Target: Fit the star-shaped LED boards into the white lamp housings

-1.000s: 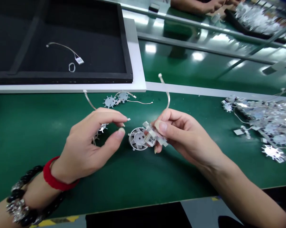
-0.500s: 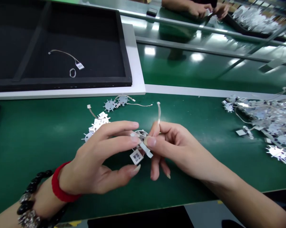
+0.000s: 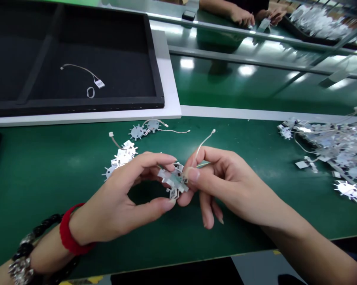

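Observation:
Between my two hands is a small white-grey gear-shaped part (image 3: 174, 180) with a wire lead (image 3: 204, 143) that ends in a small connector. My left hand (image 3: 139, 194) grips its left side, thumb below and fingers above. My right hand (image 3: 215, 178) pinches the part's right edge and the lead between thumb and index finger; the lead sticks up past the knuckles. A label with a printed code shows at the part's lower side. Left of it, partly behind my left hand, lies a small pile of similar parts (image 3: 123, 157). Two more spoked parts (image 3: 137, 132) with wires lie farther back.
A black divided tray (image 3: 107, 102) on a white board stands at the back left, holding a wired label piece (image 3: 99, 83) and a loose band (image 3: 90, 92). A heap of wired parts (image 3: 341, 150) lies at the right. Across a metal rail (image 3: 240, 61), a co-worker's hands (image 3: 243, 16) handle white pieces.
The part has turned, so its flat spoked face shows more. My left fingers have closed in on it. The wire lead in my right hand now leans to the right.

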`<state>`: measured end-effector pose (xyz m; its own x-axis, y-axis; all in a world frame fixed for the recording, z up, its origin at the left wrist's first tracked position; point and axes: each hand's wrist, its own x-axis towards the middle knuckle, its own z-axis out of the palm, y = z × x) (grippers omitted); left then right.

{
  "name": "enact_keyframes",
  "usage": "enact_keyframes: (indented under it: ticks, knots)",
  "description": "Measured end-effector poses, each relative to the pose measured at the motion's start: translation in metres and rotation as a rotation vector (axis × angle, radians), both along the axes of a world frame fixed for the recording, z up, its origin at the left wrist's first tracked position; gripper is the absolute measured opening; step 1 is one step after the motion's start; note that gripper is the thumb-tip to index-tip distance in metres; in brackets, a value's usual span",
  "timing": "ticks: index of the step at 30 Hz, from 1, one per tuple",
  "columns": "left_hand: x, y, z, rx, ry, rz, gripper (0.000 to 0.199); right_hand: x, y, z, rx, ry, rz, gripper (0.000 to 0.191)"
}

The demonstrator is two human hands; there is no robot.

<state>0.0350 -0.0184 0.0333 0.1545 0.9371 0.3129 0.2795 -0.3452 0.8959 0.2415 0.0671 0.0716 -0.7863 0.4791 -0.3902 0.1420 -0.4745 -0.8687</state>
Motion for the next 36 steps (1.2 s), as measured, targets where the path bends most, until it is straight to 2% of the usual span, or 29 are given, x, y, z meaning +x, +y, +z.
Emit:
enact_keyframes:
  ticks: [8, 12, 15, 18, 21, 23, 26, 29, 32, 36]
  knots:
    - [0.0, 0.002, 0.001, -0.162, -0.158, -0.106, 0.058, 0.001, -0.003, 0.002, -0.049, 0.094, 0.001, 0.02]
    - [-0.002, 0.004, 0.004, -0.226, -0.221, -0.126, 0.053, 0.002, -0.005, 0.005, 0.052, 0.103, -0.032, 0.026]
    - [-0.003, 0.007, 0.006, -0.252, -0.248, -0.147, 0.042, 0.003, -0.007, 0.004, 0.299, 0.041, -0.075, 0.024]
    - [-0.002, 0.009, 0.008, -0.284, -0.337, -0.127, 0.028, 0.003, -0.008, -0.002, 0.718, -0.022, -0.145, 0.029]
    - [0.0, 0.01, 0.011, -0.359, -0.497, -0.067, 0.019, 0.003, -0.007, -0.01, 1.16, 0.002, -0.176, 0.037]
    - [0.002, 0.01, 0.013, -0.443, -0.581, -0.019, 0.017, 0.002, -0.006, -0.014, 1.345, 0.04, -0.165, 0.035]
    - [0.003, 0.009, 0.017, -0.536, -0.649, -0.005, 0.02, 0.0, -0.005, -0.016, 1.491, 0.037, -0.133, 0.025]
    - [0.003, 0.009, 0.02, -0.558, -0.677, -0.019, 0.022, 0.0, -0.003, -0.015, 1.595, -0.003, -0.13, 0.019]
    - [0.002, 0.007, 0.021, -0.557, -0.715, -0.03, 0.021, 0.003, 0.0, -0.013, 1.642, -0.049, -0.098, 0.028]
    - [0.004, 0.005, 0.022, -0.597, -0.709, -0.051, 0.017, 0.004, 0.002, -0.01, 1.647, -0.021, 0.025, 0.033]
